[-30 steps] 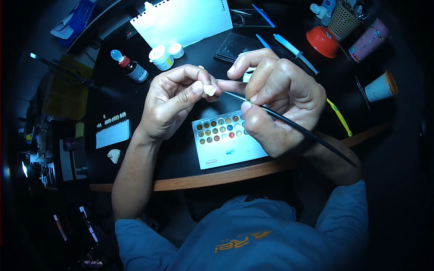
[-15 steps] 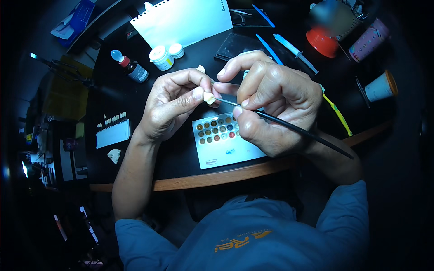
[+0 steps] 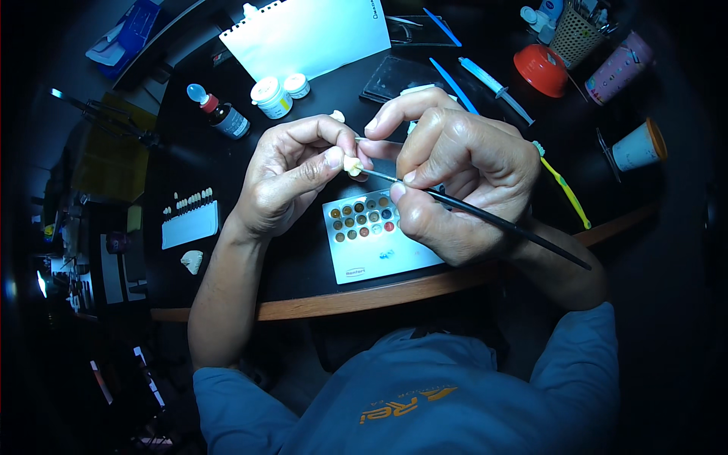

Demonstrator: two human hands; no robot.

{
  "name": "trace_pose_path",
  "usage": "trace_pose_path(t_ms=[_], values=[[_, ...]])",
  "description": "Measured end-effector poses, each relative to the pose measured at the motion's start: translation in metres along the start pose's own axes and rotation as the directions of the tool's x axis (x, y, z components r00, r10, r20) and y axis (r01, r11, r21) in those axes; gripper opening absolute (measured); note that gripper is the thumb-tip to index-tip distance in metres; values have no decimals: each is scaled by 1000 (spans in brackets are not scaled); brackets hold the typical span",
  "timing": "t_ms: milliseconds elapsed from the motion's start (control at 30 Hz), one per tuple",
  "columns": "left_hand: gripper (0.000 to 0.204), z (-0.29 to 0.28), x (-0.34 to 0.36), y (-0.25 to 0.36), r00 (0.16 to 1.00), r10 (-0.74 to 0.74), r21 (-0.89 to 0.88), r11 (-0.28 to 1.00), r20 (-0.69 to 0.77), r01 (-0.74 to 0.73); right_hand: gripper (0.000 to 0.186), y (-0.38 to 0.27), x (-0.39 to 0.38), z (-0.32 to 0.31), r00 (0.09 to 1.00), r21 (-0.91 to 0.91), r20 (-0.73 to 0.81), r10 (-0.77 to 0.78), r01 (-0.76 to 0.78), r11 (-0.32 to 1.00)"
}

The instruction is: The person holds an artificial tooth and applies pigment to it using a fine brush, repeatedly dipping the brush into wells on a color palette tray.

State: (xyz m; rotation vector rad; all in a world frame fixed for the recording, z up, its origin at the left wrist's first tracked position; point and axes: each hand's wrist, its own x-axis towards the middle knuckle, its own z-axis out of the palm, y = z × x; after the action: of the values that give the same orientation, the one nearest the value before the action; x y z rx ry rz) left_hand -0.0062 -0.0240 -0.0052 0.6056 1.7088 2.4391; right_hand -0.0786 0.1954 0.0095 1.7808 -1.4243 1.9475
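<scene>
Between the thumb and fingers of my left hand [image 3: 282, 173] is a small cream-coloured dental crown [image 3: 352, 164]. My right hand [image 3: 466, 178] pinches a thin black paintbrush [image 3: 500, 221], its handle slanting down to the right. The brush tip meets the crown's surface, or lies right beside it; the detail is too small to tell. Under my hands, a white palette [image 3: 364, 260] carries rows of round wells filled with browns, dark tones and a red. My right hand covers part of its right side.
Farther back stand two white jars [image 3: 271, 98] and a dropper bottle [image 3: 227, 117]. A tooth shade set [image 3: 189, 224] lies at left. To the right are a syringe [image 3: 497, 89], a yellow toothbrush [image 3: 563, 186], an orange bowl [image 3: 540, 70] and a cup [image 3: 638, 147]. The table's wooden edge [image 3: 318, 305] runs in front.
The crown has turned or tilted slightly in my left fingers, and the brush has shifted a little with my right hand. Both grips stay the same.
</scene>
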Motion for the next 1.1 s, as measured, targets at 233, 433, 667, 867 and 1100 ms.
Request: trace_pose_path(t_ms=[233,433,667,867,1100], values=[[21,-2,0,-1,1000,10,20,1000,-1,-10,17,-1,-1,1,1000,22,-11,26,-26,999],[20,-2,0,1,1000,4,58,998,-20,-3,17,-3,0,-1,999,9,-2,37,-37,999],[18,1,0,-1,999,18,72,997,-27,-16,17,-4,-1,3,999,-36,-32,30,-31,999],[16,0,1,-2,1000,27,74,997,-9,-26,17,-8,-2,1,997,-35,-30,67,-68,997],[16,-8,0,5,996,87,80,993,-11,-86,16,-5,-3,-1,994,2,-30,101,-100,995]])
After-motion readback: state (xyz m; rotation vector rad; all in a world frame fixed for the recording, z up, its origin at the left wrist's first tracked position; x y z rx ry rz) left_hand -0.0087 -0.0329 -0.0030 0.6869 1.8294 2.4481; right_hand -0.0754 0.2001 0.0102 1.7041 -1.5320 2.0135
